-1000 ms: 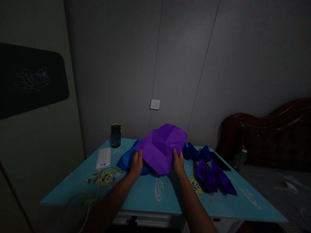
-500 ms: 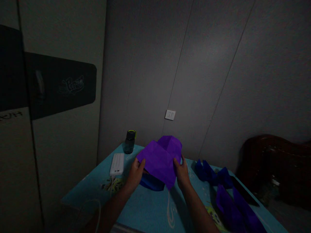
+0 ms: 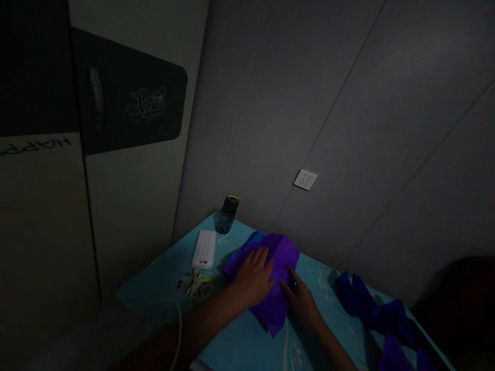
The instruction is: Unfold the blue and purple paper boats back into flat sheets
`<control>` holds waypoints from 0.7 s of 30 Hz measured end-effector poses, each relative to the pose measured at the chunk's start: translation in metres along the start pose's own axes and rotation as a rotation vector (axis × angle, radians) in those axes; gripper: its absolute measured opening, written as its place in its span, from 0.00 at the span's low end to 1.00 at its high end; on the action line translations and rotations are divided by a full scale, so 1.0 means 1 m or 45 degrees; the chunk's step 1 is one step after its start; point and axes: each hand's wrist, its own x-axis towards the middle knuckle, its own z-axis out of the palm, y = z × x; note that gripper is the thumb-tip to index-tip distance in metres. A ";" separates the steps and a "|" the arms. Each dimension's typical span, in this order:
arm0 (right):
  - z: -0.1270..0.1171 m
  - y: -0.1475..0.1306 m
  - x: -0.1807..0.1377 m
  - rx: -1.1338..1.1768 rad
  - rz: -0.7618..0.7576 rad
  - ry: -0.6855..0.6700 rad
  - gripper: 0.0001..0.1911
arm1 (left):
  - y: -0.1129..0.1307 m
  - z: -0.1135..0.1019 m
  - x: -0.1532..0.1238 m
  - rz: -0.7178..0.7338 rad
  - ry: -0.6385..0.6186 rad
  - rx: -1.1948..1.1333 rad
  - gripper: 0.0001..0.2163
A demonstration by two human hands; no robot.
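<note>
A creased purple sheet of paper [image 3: 284,255] lies flattened on the turquoise table [image 3: 240,340], over a blue sheet [image 3: 252,239] that shows at its far edge. My left hand [image 3: 253,278] lies flat on the purple paper with its fingers stretched out. My right hand [image 3: 301,299] rests at the paper's right edge, fingers out and pressing it down.
A white power bank [image 3: 204,249] with a white cable [image 3: 176,319] lies left of the paper. A dark bottle with a yellow-green lid [image 3: 227,214] stands at the table's back corner. Several folded blue and purple paper pieces [image 3: 367,309] lie to the right. A wall socket [image 3: 305,179] is behind.
The purple paper, held up by both hands before, now lies pressed flat on the table. My left hand moved on top of it. The view has swung left.
</note>
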 end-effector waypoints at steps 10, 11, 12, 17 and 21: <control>-0.036 -0.044 0.038 -0.877 0.028 -0.165 0.22 | -0.026 0.054 0.007 -0.025 -0.333 -0.129 0.31; -0.032 -0.053 0.054 -0.882 -0.046 -0.105 0.22 | -0.027 0.056 0.006 -0.028 -0.329 -0.130 0.31; -0.025 -0.061 0.073 -0.885 -0.125 -0.078 0.21 | -0.027 0.057 0.005 -0.030 -0.326 -0.130 0.31; 0.025 -0.067 0.157 -0.848 -0.221 -0.139 0.21 | -0.023 0.045 0.005 -0.040 -0.360 -0.181 0.32; 0.049 -0.044 0.192 -0.620 -0.179 -0.307 0.16 | -0.020 0.034 0.004 -0.050 -0.357 -0.210 0.32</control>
